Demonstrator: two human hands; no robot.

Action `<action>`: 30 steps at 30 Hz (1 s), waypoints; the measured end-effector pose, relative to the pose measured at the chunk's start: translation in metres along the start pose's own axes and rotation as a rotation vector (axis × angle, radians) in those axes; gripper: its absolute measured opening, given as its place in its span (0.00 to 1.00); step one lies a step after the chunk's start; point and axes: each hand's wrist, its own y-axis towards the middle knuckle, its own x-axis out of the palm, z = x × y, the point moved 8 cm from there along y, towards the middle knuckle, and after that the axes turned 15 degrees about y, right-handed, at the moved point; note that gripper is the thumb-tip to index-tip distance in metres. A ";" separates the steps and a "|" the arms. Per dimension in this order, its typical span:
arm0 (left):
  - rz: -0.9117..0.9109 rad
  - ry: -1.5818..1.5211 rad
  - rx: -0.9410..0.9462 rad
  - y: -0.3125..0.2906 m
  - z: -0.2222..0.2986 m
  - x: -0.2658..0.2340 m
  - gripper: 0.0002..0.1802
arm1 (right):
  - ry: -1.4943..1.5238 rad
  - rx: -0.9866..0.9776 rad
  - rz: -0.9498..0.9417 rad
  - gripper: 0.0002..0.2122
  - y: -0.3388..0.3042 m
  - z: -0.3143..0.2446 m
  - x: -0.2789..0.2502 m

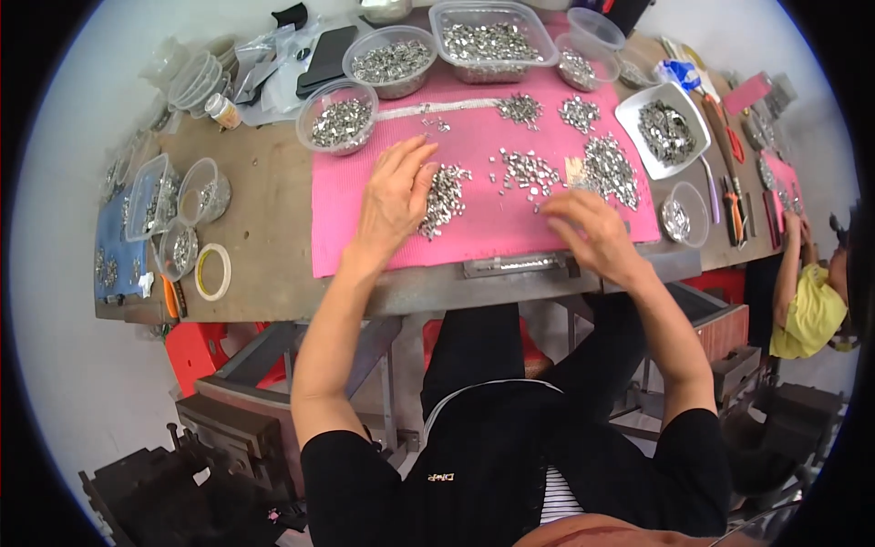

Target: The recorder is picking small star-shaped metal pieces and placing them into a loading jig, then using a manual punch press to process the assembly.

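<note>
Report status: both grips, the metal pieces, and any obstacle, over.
Left grip open beside left heap. Right grip curled near middle heap, hold unclear. Metal pieces heaped on pink mat. Nothing seen blocking either grip.

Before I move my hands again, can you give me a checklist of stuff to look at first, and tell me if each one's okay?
1. Left hand above the pink mat: ok, right beside the left pile of silvery pieces.
2. Right hand near the middle pile: ok, it is on that pile's near right side.
3. Both hands empty: cannot tell, since the undersides are hidden.
4. Left and middle piles apart: ok, pink mat shows between them.
5. Every piece gathered in a pile: not ok, some loose bits lie scattered beyond the left hand.
6. White dish upright: ok, with silvery pieces inside.
</note>
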 end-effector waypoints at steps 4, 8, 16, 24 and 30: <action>-0.252 0.043 0.087 -0.006 -0.017 0.033 0.24 | 0.080 -0.028 -0.034 0.11 0.071 0.019 0.022; -0.339 -0.149 0.095 -0.019 -0.011 0.038 0.23 | 0.098 -0.062 -0.158 0.10 0.102 0.032 0.071; -0.038 -0.363 -0.039 0.010 -0.022 0.012 0.11 | 0.084 -0.108 -0.187 0.07 0.156 0.024 0.055; -0.011 -0.452 -0.130 0.004 -0.031 0.009 0.09 | 0.065 -0.230 -0.006 0.12 0.306 0.062 0.094; -0.017 -0.460 -0.193 -0.004 -0.038 0.006 0.10 | -0.159 -0.020 -0.340 0.09 0.312 0.081 0.125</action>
